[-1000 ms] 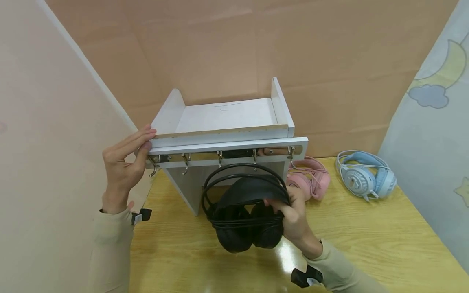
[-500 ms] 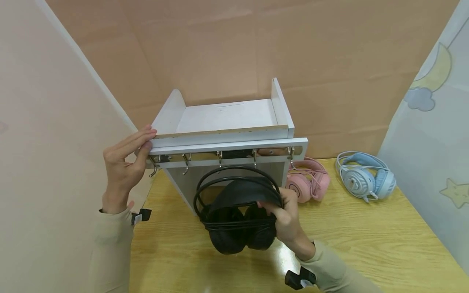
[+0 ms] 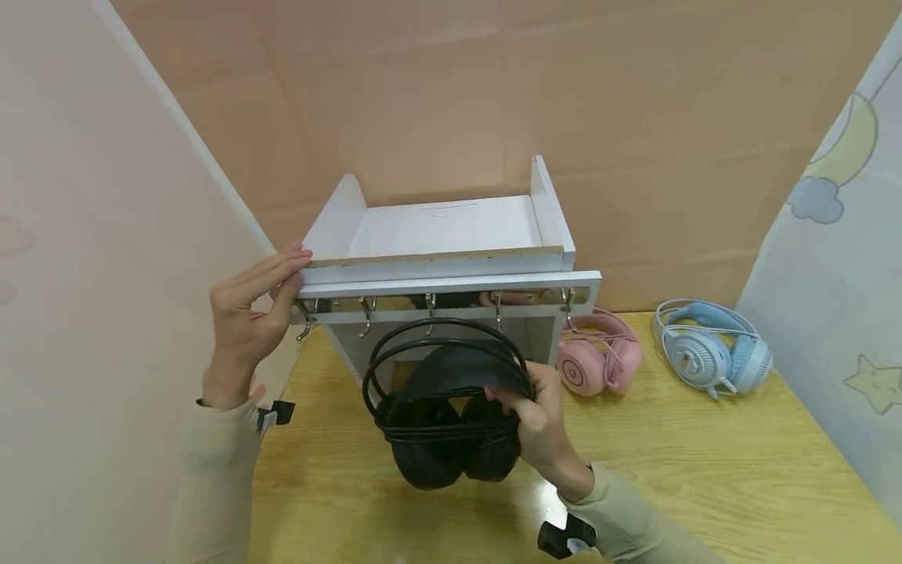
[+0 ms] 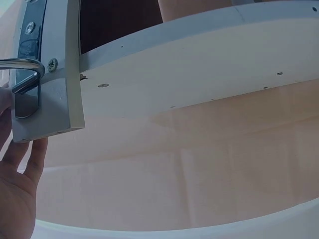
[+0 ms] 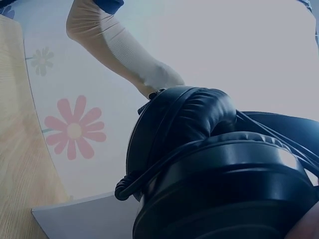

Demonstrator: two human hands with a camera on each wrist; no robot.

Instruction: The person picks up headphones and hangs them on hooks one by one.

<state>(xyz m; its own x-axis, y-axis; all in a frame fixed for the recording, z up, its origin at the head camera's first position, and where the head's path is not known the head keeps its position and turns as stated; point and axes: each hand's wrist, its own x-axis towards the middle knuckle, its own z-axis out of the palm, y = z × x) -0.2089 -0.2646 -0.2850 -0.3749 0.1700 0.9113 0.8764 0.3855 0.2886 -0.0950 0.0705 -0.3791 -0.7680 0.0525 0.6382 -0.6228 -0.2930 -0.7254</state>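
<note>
Gripping the black headphones [image 3: 454, 372] by the right side of the headband, the right hand [image 3: 543, 423] is holding them up over the table [image 3: 705, 470], in front of the white shelf [image 3: 451, 227] and lower than its front edge; its fingers are closing round the band, and this grip is probably serving to leave the upper loops uncovered and the cups hanging downward. At the front left corner of the shelf, the left hand [image 3: 250, 317] is pinching the rail [image 3: 451, 284], thumb at the front and fingers over the top, perhaps because the shelf is needing some steadying. The black headphones are showing two slim loops arching above a wide, smooth headband, and the round cups are carrying soft, wrinkled cushions [image 5: 204, 114]; several thin dark strands are crossing near them. Whether the upper loop is touching any of the metal hooks [image 3: 366, 319], which are curving out along the rail, the head view is not letting one tell. Farther out, the pink headphones [image 3: 581, 366] are lying on the table just beside the shelf's right side, and the light-blue headphones [image 3: 694, 360] are resting near the table's back right corner, both seemingly placed there so that they are not blocking the hands.
</note>
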